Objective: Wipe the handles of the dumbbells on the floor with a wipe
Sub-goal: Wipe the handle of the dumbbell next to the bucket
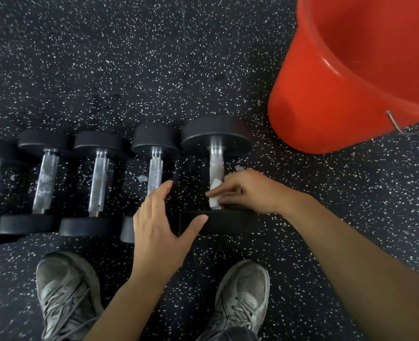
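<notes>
Several black dumbbells with metal handles lie side by side on the speckled floor. My right hand (246, 190) is shut on a white wipe (214, 193), pressed against the lower end of the handle (216, 163) of the rightmost, largest dumbbell (216, 137). My left hand (161, 222) hovers open, fingers spread, over the near end of the second dumbbell from the right (155, 168), its thumb by the rightmost dumbbell's near weight. Three more dumbbells (99, 178) lie further left; their handles look smudged.
A large red bucket (331, 94) with a wire handle stands on the floor at the upper right, close to the rightmost dumbbell. My two grey sneakers (65, 291) stand just in front of the row. Small pale scraps lie between the handles.
</notes>
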Tool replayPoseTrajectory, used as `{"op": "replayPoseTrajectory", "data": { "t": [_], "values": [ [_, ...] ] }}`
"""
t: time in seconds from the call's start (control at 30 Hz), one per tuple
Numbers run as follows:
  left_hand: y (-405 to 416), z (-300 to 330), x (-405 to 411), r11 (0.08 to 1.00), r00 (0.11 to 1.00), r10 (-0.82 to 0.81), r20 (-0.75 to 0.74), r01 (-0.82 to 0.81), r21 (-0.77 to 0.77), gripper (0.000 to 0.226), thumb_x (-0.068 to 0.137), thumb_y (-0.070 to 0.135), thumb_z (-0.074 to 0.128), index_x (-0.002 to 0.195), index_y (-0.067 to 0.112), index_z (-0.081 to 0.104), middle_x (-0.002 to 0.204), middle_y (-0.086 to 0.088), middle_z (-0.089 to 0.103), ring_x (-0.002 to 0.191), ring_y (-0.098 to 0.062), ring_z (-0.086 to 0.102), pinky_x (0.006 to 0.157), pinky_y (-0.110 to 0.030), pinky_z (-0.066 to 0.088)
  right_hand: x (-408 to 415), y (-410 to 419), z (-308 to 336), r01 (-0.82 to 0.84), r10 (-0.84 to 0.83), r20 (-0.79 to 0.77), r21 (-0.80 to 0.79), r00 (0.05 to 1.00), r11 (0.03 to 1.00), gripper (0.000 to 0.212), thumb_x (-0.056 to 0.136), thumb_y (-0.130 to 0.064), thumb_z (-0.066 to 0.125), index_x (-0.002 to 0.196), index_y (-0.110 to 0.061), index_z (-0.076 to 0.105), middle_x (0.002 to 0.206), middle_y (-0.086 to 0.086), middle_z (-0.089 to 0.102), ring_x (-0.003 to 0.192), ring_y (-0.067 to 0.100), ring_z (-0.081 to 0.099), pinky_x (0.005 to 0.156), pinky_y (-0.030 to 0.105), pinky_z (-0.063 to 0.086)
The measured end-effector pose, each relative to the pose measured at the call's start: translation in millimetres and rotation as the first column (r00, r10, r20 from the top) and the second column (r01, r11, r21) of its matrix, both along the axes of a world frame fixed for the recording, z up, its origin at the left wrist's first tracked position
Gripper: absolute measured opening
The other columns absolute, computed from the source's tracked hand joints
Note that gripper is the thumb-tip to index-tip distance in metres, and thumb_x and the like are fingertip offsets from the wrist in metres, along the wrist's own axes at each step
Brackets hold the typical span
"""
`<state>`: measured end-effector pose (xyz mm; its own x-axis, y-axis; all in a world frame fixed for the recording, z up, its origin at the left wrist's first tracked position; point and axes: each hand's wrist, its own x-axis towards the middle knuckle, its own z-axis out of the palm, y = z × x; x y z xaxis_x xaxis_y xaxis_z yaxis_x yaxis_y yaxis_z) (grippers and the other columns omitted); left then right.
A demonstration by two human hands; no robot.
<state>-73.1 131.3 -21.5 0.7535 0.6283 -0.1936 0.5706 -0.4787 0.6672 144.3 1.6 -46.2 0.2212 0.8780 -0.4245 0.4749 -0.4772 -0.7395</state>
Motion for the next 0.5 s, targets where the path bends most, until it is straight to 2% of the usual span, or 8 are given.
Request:
{"op": "replayPoseTrajectory", "data": {
  "t": [0.13,0.27,0.33,0.4,0.5],
  "values": [
    [-2,0,0,1.000,1.000,0.014,0.000,-0.014,-0.023,0.089,0.082,0.075,0.059,0.154,0.030,0.033,0.148,0.014,0.045,0.137,-0.007,0.038,0.119,-0.048,0.031,6,5,0,0.110,-0.134,0.268,0.104,0.954,0.988,0.031,0.101,-0.040,0.059,0.130,-0.048,0.064,0.090,-0.028,0.054,0.080,-0.006,0.054,0.069,0.022,0.039],
    [-6,-3,5,1.000,1.000,-0.019,-0.003,0.019,-0.006,0.093,0.079,0.083,0.052,0.153,0.030,0.032,0.147,0.012,0.047,0.138,-0.010,0.040,0.119,-0.037,0.023,9,11,-5,0.201,-0.246,0.389,0.153,0.887,0.967,0.032,0.104,-0.038,0.053,0.133,-0.046,0.062,0.106,-0.015,0.065,0.095,0.010,0.062,0.078,0.036,0.050],
    [-10,-2,9,0.999,0.999,-0.032,-0.003,0.032,-0.007,0.096,0.078,0.085,0.050,0.154,0.030,0.031,0.148,0.011,0.046,0.139,-0.010,0.039,0.119,-0.035,0.021,7,8,-4,0.204,-0.254,0.376,0.168,0.891,0.964,0.032,0.103,-0.036,0.054,0.133,-0.045,0.063,0.099,-0.019,0.060,0.087,0.006,0.059,0.076,0.034,0.050],
    [-14,-2,13,0.999,0.999,-0.045,0.006,0.046,-0.011,0.098,0.078,0.088,0.049,0.154,0.031,0.029,0.149,0.012,0.045,0.140,-0.010,0.038,0.120,-0.037,0.024,4,-2,0,0.151,-0.185,0.309,0.131,0.933,0.980,0.033,0.102,-0.036,0.056,0.132,-0.044,0.063,0.092,-0.024,0.053,0.081,-0.003,0.053,0.074,0.026,0.045],
    [-23,-2,20,0.998,0.997,-0.068,0.021,0.068,-0.013,0.100,0.077,0.089,0.049,0.156,0.031,0.027,0.151,0.012,0.043,0.142,-0.010,0.037,0.120,-0.036,0.025,1,-20,7,0.043,-0.044,0.143,0.004,0.989,0.999,0.032,0.098,-0.038,0.062,0.129,-0.047,0.065,0.100,-0.018,0.063,0.096,0.004,0.060,0.090,0.026,0.048]
  ]
}}
